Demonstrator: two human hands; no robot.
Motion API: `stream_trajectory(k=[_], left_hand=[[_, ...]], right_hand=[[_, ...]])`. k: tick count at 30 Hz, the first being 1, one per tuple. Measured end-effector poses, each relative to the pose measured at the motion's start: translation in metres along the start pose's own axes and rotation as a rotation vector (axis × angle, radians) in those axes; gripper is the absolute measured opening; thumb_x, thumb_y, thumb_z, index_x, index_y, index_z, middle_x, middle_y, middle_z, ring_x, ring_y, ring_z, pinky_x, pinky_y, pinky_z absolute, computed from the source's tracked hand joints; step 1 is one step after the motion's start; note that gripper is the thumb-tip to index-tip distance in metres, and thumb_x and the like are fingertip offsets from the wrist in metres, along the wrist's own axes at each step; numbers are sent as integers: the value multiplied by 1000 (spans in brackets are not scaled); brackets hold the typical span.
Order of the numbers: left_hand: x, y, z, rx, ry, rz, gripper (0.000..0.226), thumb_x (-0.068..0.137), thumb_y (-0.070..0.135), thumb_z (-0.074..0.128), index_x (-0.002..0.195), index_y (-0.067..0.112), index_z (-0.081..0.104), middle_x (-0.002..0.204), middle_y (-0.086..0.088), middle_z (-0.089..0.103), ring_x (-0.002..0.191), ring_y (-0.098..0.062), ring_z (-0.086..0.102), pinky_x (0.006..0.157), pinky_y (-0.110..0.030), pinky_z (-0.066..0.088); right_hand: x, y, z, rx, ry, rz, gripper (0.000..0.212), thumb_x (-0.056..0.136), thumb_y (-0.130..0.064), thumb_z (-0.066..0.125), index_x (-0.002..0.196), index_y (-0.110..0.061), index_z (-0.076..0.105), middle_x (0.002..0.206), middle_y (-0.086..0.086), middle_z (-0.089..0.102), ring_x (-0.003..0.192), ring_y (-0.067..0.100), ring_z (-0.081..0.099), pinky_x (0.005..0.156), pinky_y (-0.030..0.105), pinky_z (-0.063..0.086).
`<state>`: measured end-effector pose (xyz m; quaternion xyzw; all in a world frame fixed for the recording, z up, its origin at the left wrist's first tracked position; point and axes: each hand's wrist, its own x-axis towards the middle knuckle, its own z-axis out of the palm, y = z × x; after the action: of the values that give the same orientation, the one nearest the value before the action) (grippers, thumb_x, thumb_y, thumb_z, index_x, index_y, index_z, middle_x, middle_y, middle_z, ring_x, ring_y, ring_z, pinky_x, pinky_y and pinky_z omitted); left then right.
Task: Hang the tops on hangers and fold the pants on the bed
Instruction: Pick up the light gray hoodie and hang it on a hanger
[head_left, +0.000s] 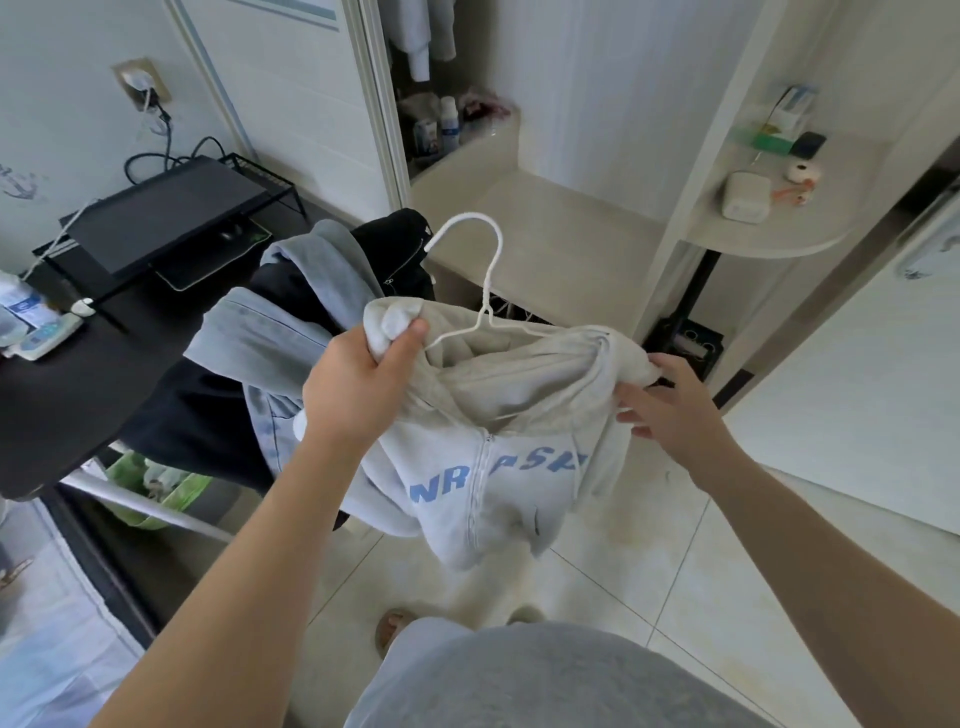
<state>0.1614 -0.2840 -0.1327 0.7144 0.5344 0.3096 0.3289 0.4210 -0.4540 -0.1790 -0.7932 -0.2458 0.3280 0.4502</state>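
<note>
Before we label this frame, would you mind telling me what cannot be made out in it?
Head view only:
hanger arms: mostly buried inside the hoodie.
Blue lettering on the hoodie: creased at the zip, not fully readable.
right hand grip: fabric covers its fingertips.
wardrobe rail: cut off by the top edge.
clothes pile: overlapping, tops and pants indistinguishable.

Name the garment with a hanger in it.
The cream hoodie with blue letters: a white hanger rises from its neck. The piled grey, denim and black clothes have none.

Pale tile floor (675, 597); cream wardrobe (571, 223) open ahead; dark desk (62, 395) left, below white wall (52, 104) with socket (143, 83).
</note>
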Motion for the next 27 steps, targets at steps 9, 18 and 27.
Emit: stream_trajectory(k=[9, 18, 27], left_hand=[[-13, -11, 7, 233, -32, 81, 52, 86, 69, 54, 67, 20, 56, 57, 1, 60, 57, -17, 58, 51, -29, 38], [-11, -7, 15, 423, -59, 107, 55, 88, 74, 48, 63, 25, 46, 57, 8, 56, 57, -11, 52, 50, -27, 31], [-5, 0, -3, -65, 13, -46, 59, 71, 76, 58, 71, 18, 65, 62, 2, 65, 59, -16, 63, 63, -36, 52]], right_hand=[[19, -49, 3, 624, -17, 237, 11, 94, 1, 60, 88, -8, 63, 94, 12, 63, 91, 27, 63, 81, 39, 57], [1, -139, 41, 657, -42, -163, 23, 89, 3, 64, 83, -18, 58, 90, 7, 58, 88, 23, 56, 79, 37, 49], [20, -152, 31, 3, -349, -320, 45, 100, -29, 54, 144, -35, 44, 102, 6, 70, 92, 25, 69, 84, 39, 55]])
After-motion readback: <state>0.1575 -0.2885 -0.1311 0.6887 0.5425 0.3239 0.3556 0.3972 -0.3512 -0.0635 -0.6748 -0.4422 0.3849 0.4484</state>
